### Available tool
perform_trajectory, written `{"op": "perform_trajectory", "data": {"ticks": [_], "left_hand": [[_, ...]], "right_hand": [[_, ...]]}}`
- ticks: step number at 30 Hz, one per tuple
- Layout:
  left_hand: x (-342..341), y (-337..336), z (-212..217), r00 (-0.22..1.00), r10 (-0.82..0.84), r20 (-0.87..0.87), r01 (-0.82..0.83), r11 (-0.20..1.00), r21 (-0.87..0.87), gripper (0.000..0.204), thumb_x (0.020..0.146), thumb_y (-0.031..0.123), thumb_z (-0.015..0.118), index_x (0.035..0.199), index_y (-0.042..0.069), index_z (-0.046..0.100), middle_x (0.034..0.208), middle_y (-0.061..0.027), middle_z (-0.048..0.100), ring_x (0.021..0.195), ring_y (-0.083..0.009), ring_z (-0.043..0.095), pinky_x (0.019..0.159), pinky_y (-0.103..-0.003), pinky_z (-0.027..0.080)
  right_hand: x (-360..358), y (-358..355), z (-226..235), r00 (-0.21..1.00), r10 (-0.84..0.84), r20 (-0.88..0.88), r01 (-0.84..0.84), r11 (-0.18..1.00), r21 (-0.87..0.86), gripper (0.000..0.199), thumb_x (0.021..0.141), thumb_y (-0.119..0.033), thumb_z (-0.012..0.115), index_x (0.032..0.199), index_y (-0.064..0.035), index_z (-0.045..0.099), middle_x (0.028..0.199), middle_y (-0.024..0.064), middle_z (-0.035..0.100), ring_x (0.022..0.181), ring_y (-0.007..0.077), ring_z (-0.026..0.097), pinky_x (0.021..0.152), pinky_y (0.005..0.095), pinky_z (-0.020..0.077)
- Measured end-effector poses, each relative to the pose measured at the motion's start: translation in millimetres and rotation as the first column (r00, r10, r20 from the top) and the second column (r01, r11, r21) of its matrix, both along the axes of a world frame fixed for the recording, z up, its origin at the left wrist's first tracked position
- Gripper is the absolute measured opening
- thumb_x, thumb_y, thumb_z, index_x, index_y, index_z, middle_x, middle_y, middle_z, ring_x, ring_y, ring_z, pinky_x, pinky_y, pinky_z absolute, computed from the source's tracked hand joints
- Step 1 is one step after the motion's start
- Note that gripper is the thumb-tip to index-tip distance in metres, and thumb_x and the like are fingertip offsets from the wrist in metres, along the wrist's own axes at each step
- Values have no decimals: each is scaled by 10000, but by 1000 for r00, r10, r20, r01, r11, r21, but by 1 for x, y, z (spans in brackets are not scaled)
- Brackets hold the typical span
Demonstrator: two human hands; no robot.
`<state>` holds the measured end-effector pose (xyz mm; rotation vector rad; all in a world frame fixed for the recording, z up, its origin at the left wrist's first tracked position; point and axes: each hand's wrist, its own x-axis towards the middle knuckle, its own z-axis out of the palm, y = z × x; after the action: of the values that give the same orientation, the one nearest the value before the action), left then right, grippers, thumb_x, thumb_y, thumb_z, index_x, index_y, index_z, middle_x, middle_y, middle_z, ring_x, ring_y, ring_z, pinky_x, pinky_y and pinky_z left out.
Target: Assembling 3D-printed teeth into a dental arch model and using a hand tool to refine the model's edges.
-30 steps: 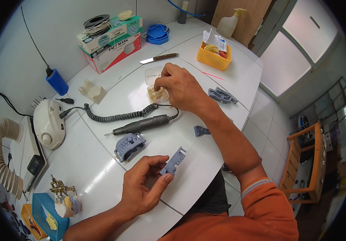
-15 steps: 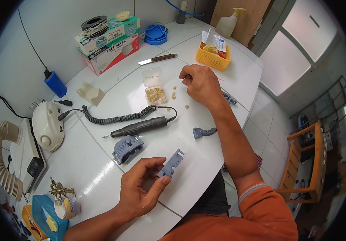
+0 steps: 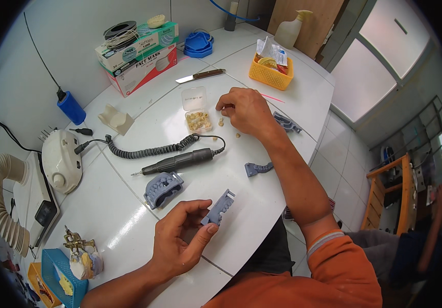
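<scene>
My left hand (image 3: 182, 244) is closed around a grey dental model piece (image 3: 218, 209), pinched between thumb and fingers with its row of teeth facing right. Farther off, the fingers of my right hand (image 3: 244, 110) are curled together close above the table; whatever they hold, if anything, is hidden. Just below those fingertips lie small ivory tooth-like pieces (image 3: 221, 122), and another loose piece (image 3: 238, 135) is nearer to me. To their left stands a clear box (image 3: 194, 100), lid raised, with several such pieces (image 3: 198, 121) inside.
A black handpiece (image 3: 180, 161) with a coiled cord lies left of centre. Further grey models (image 3: 163, 190) (image 3: 258, 169) (image 3: 286, 122) rest around it. Behind are a knife (image 3: 200, 76), stacked boxes (image 3: 141, 61) and a yellow basket (image 3: 270, 77). Another person's arm (image 3: 431, 231) shows at far right.
My right hand has moved left and slightly down, toward the clear box, and now covers the spot of the uppermost loose piece. My left hand stays put. Another person has come into view at right.
</scene>
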<state>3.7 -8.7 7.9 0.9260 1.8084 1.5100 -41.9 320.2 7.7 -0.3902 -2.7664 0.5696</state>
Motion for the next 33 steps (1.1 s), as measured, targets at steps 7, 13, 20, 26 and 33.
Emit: {"op": "perform_trajectory", "data": {"ticks": [7,13,20,26,33], "left_hand": [[6,2,-6,996,87,-32,-84,992,89,404,1004,119,800,1340,-53,656,1103,-153,747,979,-180,739,879,-304,606],[-3,5,-2,982,30,188,-49,994,98,360,1127,130,612,1442,-28,535,1210,-124,660,1015,-188,722,878,-316,597],[-12,9,2,952,85,295,-144,972,184,357,1189,251,506,1398,-16,617,1188,-142,711,961,-161,717,842,-294,578],[-16,7,0,889,152,431,-267,939,218,355,1127,198,647,1419,-1,604,1176,-144,721,976,-157,722,863,-292,588],[-30,7,4,885,237,400,-330,926,182,397,1081,157,714,1420,-14,599,1187,-163,722,988,-164,733,883,-291,603]], "right_hand": [[2,-3,0,998,6,-61,-5,1000,26,108,926,-39,760,1023,-56,806,988,127,769,945,302,732,884,418,567],[4,9,6,856,-13,-517,-130,962,-240,62,948,-21,737,993,13,762,894,167,786,822,266,773,799,351,600],[45,-63,59,676,145,-723,-519,790,-326,161,958,11,778,1117,36,765,984,83,787,881,134,736,809,294,599],[25,-97,76,541,550,-636,-735,677,-39,153,876,72,780,1015,10,797,921,134,783,817,233,773,731,326,596],[27,-75,47,617,551,-562,-735,659,-162,119,891,46,784,1000,2,763,916,124,778,834,235,764,767,335,590]]}}
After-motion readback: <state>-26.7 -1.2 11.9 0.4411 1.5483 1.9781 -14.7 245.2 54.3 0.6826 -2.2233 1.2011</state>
